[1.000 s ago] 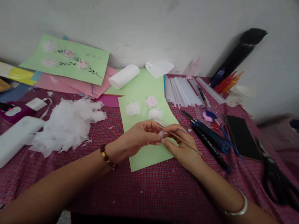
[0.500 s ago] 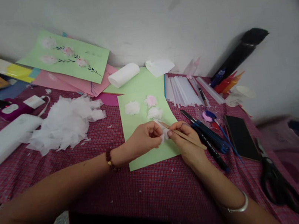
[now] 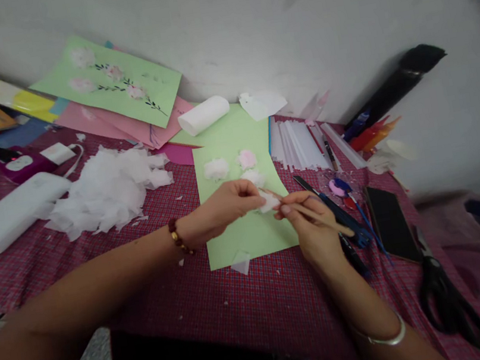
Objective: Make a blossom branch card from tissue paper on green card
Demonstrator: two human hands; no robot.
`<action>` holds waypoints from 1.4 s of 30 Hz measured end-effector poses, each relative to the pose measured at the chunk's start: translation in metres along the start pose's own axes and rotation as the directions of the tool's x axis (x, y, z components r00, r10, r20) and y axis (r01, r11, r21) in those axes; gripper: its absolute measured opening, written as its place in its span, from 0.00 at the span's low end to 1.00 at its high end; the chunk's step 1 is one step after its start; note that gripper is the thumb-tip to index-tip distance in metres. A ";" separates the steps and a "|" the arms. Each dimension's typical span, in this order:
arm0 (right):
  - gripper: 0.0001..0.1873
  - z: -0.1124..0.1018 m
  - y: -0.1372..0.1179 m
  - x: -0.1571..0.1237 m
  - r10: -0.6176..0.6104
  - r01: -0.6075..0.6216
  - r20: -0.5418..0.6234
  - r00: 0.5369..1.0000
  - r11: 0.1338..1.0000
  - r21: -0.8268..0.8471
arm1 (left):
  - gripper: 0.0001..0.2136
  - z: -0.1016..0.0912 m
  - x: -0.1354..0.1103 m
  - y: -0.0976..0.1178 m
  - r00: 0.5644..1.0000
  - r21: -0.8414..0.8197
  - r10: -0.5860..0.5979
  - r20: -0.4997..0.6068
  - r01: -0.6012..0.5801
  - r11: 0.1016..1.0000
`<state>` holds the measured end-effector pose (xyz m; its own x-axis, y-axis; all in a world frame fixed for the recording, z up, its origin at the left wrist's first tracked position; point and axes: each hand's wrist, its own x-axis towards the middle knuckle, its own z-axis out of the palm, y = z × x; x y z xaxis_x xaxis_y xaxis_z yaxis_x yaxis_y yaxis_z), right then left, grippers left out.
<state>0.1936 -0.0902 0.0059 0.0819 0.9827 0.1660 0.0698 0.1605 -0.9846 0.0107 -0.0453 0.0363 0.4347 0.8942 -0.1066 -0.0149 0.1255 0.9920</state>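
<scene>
My left hand (image 3: 228,209) pinches a small piece of white tissue paper (image 3: 269,201) between thumb and fingertips. In my right hand (image 3: 313,226) is a thin wooden stick (image 3: 324,218), its tip beside that piece. Both hands are above a light green sheet (image 3: 231,238). Stuck or lying on the sheet are a white tissue puff (image 3: 216,169), a pink puff (image 3: 246,158) and another white puff (image 3: 252,177), partly behind my left fingers. A loose tissue square (image 3: 240,262) overlaps the sheet's front edge.
A heap of white tissue pieces (image 3: 109,190) and a white device (image 3: 14,210) lie left. At right are a cutter (image 3: 348,224), a dark phone (image 3: 391,223) and black scissors (image 3: 450,305). A flowered green card (image 3: 117,84) leans at the back, near a white roll (image 3: 204,115).
My hands have come together around the white piece, with the stick's tip now against or near it. A loose tissue square now shows at the sheet's front edge.
</scene>
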 end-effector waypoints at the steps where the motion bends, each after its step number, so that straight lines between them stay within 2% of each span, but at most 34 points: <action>1: 0.07 -0.003 0.001 0.003 0.021 -0.020 -0.010 1.000 0.999 0.043 | 0.08 -0.006 0.004 0.003 0.999 -0.002 0.002 -0.042 -0.002 1.000; 3: 0.10 -0.011 0.006 0.011 0.078 -0.077 -0.003 0.997 0.992 0.100 | 0.06 -0.022 0.011 0.007 0.994 -0.026 -0.004 -0.105 0.001 1.000; 5: 0.14 -0.017 0.012 0.017 0.134 -0.136 0.023 0.991 0.987 0.090 | 0.05 -0.036 0.018 0.006 0.992 -0.070 -0.042 -0.121 0.034 0.997; 11: 0.13 -0.020 0.020 0.021 0.142 -0.141 0.053 0.988 0.990 -0.019 | 0.03 -0.055 0.035 -0.023 0.986 -0.049 -0.163 -0.039 0.161 0.986; 14: 0.12 -0.019 0.019 0.020 0.128 -0.123 0.072 0.989 0.990 -0.065 | 0.03 -0.058 0.035 -0.030 0.988 -0.053 -0.155 0.001 0.155 0.987; 19: 0.11 -0.018 0.018 0.021 0.097 -0.081 0.113 0.989 0.987 -0.136 | 0.03 -0.063 0.031 -0.029 0.995 -0.055 -0.084 0.049 0.086 0.995; 23: 0.10 -0.016 0.019 0.021 0.072 -0.064 0.060 0.996 0.990 -0.126 | 0.03 -0.067 0.029 -0.026 0.990 0.030 -0.038 0.135 0.034 0.999; 27: 0.11 -0.015 0.021 0.021 0.082 -0.079 0.019 0.996 0.991 -0.104 | 0.04 -0.066 0.028 -0.023 0.947 0.200 -0.099 0.307 0.038 0.979; 30: 0.11 -0.015 0.022 0.022 0.083 -0.081 0.015 0.996 0.993 -0.090 | 0.05 -0.061 0.027 -0.023 0.916 0.264 -0.132 0.378 0.030 0.964; 35: 0.10 -0.018 0.023 0.022 0.091 -0.090 0.034 0.995 0.995 -0.038 | 0.08 -0.056 0.028 -0.025 0.924 0.236 -0.126 0.361 0.040 0.971; 39: 0.10 -0.018 0.022 0.021 0.077 -0.066 0.094 0.993 0.992 -0.110 | 0.06 -0.058 0.029 -0.025 0.923 0.233 -0.118 0.366 0.032 0.972; 42: 0.10 -0.017 0.023 0.020 0.044 -0.031 0.095 0.994 0.990 -0.137 | 0.05 -0.058 0.029 -0.024 0.925 0.241 -0.113 0.363 0.024 0.970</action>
<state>0.2140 -0.0680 -0.0126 -0.0101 0.9932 0.1164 0.2025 0.1160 -0.9724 -0.0288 0.0024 0.0051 0.7303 0.6573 -0.1860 0.2129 0.0397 0.9763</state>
